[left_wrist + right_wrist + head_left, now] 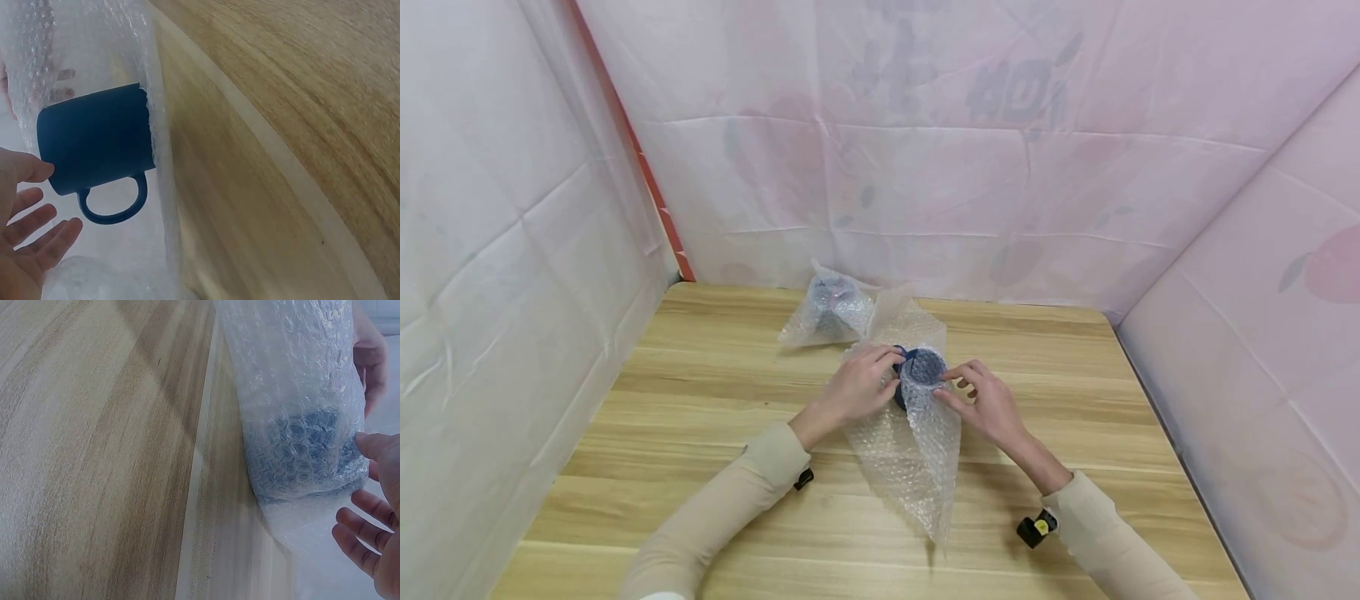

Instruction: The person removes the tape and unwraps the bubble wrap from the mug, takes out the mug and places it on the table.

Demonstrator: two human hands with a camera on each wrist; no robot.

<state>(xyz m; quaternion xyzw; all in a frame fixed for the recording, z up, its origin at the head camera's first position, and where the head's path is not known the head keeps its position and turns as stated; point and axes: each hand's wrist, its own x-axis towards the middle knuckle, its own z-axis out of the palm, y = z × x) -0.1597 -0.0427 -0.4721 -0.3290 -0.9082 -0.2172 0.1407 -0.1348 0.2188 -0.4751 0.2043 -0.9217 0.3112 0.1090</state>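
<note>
A dark blue mug (94, 140) stands on a bubble wrap sheet (887, 458), its handle bare in the left wrist view. One side of the sheet is folded up around the mug's right side and covers it in the right wrist view. My left hand (861, 385) is at the handle side; its thumb touches the mug near one end, and the other fingers are spread loosely. On the opposite side, my right hand (985, 404) presses the folded wrap against the mug with its thumb, the remaining fingers loosely extended.
Behind the sheet, toward the back of the wooden table (700, 400), lies another bubble-wrapped bundle (831, 308) with a darker object inside. Pale cloth walls (925, 192) enclose the table at the back and both sides.
</note>
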